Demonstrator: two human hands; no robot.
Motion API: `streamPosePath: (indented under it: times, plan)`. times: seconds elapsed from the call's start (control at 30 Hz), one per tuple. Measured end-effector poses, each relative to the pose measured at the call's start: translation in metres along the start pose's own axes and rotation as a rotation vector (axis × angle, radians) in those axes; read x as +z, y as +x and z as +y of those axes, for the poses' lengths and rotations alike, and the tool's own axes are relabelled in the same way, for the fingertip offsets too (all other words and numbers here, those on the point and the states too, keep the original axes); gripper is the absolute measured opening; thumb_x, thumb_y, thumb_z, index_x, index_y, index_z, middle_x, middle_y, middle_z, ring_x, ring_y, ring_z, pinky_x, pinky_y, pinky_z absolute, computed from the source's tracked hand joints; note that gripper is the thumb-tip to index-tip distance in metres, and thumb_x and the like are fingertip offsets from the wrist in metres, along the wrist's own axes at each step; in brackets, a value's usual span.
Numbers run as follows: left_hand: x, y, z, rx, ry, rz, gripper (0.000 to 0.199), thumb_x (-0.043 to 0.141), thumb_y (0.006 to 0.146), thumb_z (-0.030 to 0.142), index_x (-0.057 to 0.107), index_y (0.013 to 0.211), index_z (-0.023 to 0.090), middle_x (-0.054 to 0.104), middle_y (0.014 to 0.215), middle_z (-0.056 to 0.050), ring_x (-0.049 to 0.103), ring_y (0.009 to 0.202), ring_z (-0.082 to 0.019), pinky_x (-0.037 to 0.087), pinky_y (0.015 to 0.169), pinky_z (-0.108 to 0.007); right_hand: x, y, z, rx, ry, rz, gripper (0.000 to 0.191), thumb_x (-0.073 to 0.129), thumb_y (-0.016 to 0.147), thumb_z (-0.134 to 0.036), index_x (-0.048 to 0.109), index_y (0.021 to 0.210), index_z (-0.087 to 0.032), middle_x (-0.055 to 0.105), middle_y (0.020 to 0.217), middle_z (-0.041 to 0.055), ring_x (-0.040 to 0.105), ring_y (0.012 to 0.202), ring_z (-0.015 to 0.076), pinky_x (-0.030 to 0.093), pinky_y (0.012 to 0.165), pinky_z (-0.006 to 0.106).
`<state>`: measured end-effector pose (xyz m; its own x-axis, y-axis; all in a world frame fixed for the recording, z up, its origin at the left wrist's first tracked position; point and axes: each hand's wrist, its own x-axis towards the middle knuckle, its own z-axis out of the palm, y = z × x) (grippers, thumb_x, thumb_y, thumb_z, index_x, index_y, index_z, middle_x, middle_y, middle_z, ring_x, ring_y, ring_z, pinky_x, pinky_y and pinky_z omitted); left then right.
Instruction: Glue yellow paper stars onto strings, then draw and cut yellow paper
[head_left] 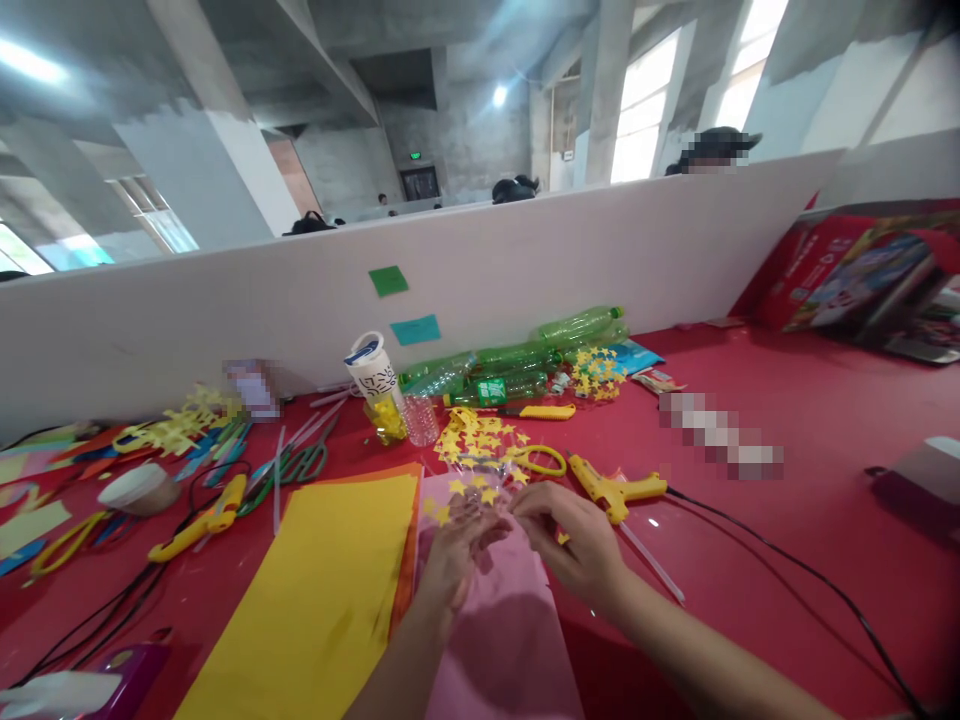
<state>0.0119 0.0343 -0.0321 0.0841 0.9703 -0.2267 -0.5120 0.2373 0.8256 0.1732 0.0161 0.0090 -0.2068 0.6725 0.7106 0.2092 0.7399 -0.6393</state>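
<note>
Over a pink sheet [495, 640], my left hand [457, 555] has its fingers curled around what looks like a clear plastic piece with yellow stars [480, 490] on it. Its exact shape is hard to make out. Close by on the right, my right hand [566, 540] pinches thumb and fingers together at the edge of that piece. Whatever lies between those fingertips is too small to name. Just beyond both hands lies a heap of loose yellow stars [480, 437], with yellow-handled scissors [544, 460] beside it. A yellow glue gun [615, 488] rests right of my right hand.
Yellow paper sheets [315, 580] lie at the left. Green plastic bottles [517, 360], a white cup [369, 365] and a yellow cutter knife [547, 412] are along the partition [480, 250]. A second glue gun [202, 522] and a paper cup [139, 490] stand farther left. A black cord [787, 568] crosses the right side.
</note>
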Motion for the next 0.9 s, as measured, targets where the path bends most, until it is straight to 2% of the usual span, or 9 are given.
streamPosePath:
  times: [0.1,0.2,0.37,0.57,0.67,0.9]
  plan:
    - [-0.0035,0.003,-0.003,0.042,-0.006,-0.042,0.027,0.079,0.064,0.018,0.061,0.083,0.016,0.068,0.072,0.0,0.065,0.064,-0.013,0.052,0.063,-0.024,0.0046,-0.0002,-0.0023,0.137,0.052,-0.059,0.014,0.051,0.086,-0.008,0.058,0.087,-0.02,0.065,0.079,0.0026,0.062,0.065,0.0114,0.049,0.056,0.02]
    - [-0.0058,0.0048,-0.0042,0.046,-0.013,-0.028,0.027,0.079,0.064,0.017,0.06,0.083,0.016,0.067,0.073,0.0,0.064,0.063,-0.011,0.05,0.058,-0.02,0.009,-0.0023,-0.0018,0.197,0.112,-0.014,0.013,0.052,0.085,-0.01,0.056,0.093,-0.02,0.063,0.073,0.0004,0.061,0.059,0.0104,0.05,0.055,0.02]
    - [-0.0056,0.0046,-0.0038,0.012,-0.023,-0.016,0.032,0.079,0.063,0.015,0.063,0.09,0.017,0.068,0.073,0.001,0.064,0.062,-0.01,0.051,0.062,-0.02,0.0092,-0.0039,-0.0002,0.161,0.092,0.022,0.016,0.052,0.087,-0.012,0.057,0.1,-0.02,0.065,0.074,0.0011,0.064,0.061,0.011,0.052,0.059,0.022]
    - [-0.0061,0.0047,-0.0033,0.008,0.001,0.004,0.027,0.082,0.059,0.021,0.067,0.08,0.013,0.07,0.073,-0.003,0.066,0.064,-0.014,0.053,0.065,-0.025,0.0055,-0.0026,-0.0031,0.141,-0.02,0.016,0.013,0.055,0.085,-0.014,0.063,0.094,-0.018,0.067,0.074,0.0034,0.063,0.063,0.0129,0.051,0.06,0.023]
    - [-0.006,0.0039,-0.0024,0.009,0.008,0.014,0.025,0.083,0.059,0.023,0.068,0.076,0.012,0.071,0.073,-0.005,0.066,0.066,-0.015,0.053,0.066,-0.026,0.0054,-0.0017,-0.0038,0.14,0.001,0.012,0.012,0.055,0.085,-0.013,0.064,0.092,-0.018,0.067,0.073,0.0033,0.062,0.063,0.0126,0.05,0.059,0.023]
    - [-0.006,0.0025,-0.0019,0.005,-0.017,0.03,0.026,0.083,0.058,0.021,0.069,0.08,0.015,0.073,0.08,-0.004,0.067,0.067,-0.014,0.052,0.069,-0.025,0.0055,-0.0018,-0.0026,0.101,0.066,0.021,0.013,0.052,0.086,-0.011,0.061,0.082,-0.019,0.067,0.073,0.003,0.063,0.066,0.0128,0.051,0.061,0.024]
